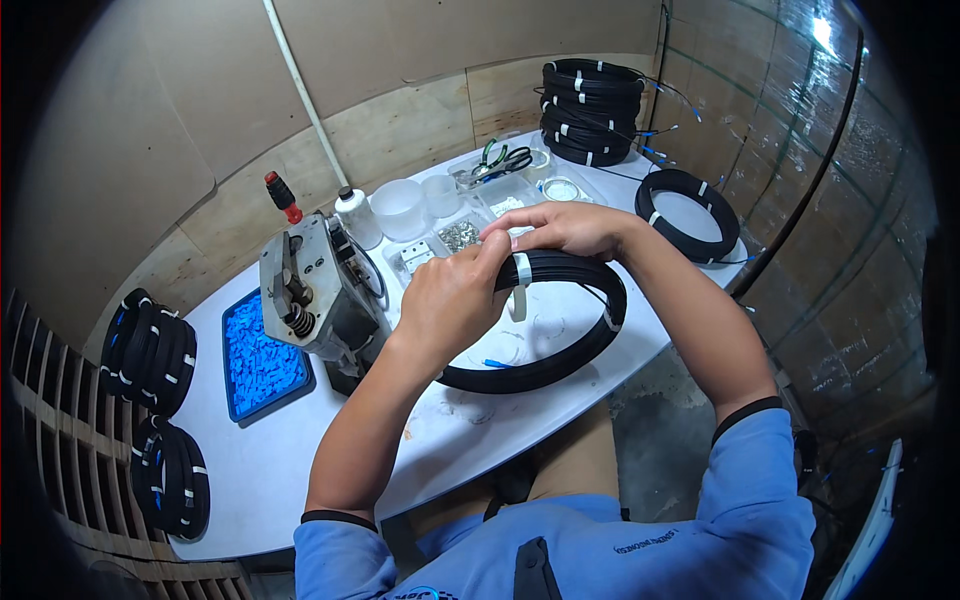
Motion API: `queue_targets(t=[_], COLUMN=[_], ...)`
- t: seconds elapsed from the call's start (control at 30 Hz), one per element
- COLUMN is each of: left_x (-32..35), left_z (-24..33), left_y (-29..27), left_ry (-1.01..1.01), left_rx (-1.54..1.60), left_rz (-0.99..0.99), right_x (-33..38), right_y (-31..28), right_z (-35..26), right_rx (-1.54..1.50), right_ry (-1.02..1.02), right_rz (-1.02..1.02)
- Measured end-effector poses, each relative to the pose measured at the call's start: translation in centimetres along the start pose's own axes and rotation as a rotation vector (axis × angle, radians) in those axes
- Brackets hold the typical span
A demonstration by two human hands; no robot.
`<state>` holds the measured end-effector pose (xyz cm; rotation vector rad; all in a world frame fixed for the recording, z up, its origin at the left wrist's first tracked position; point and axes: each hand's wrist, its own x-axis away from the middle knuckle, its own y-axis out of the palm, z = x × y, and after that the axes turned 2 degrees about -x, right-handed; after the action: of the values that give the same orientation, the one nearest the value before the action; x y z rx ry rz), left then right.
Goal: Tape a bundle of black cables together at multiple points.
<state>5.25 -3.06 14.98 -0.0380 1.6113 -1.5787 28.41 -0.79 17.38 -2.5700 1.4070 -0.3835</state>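
Your left hand (450,295) and right hand (565,228) both close around the black cable coil (575,350) at its twelve o'clock; bare white table (300,440) lies toward seven.

Both hands (500,265) on black cable coil (575,345)

Both forearms come up from the bottom edge, bare below rolled blue sleeves, and meet in the middle. Left hand (450,295) is curled into a closed grip, knuckles up. Right hand (565,228) sits just above it, wrist bent inward, fingers pinched together.
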Motion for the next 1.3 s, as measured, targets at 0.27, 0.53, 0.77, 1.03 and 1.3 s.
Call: queue_targets(t=[0.27, 0.53, 0.77, 1.03, 1.3], left_x=[-0.2, -0.7, -0.5, -0.5, -0.7], left_z=[0.4, 0.8, 1.7, 1.0, 0.3], left_y=[-0.2, -0.1, -0.4, -0.1, -0.3], left_ry=[-0.05, -0.053, -0.013, -0.043, -0.084], left_rx=[0.028, 0.021, 0.031, 0.021, 0.012], left_rz=[-0.004, -0.023, 0.009, -0.013, -0.023], right_x=[1.9, 2.9, 0.6, 2.4, 6.3], right_y=[1.4, 1.5, 0.6, 1.7, 7.0], right_z=[-3.8, -5.0, -2.0, -5.5, -4.9], right_rx=[0.062, 0.116, 0.038, -0.026, 0.314], right_ry=[-0.161, -0.257, -0.128, -0.307, -0.593], right_rz=[0.297, 0.412, 0.338, 0.464, 0.638])
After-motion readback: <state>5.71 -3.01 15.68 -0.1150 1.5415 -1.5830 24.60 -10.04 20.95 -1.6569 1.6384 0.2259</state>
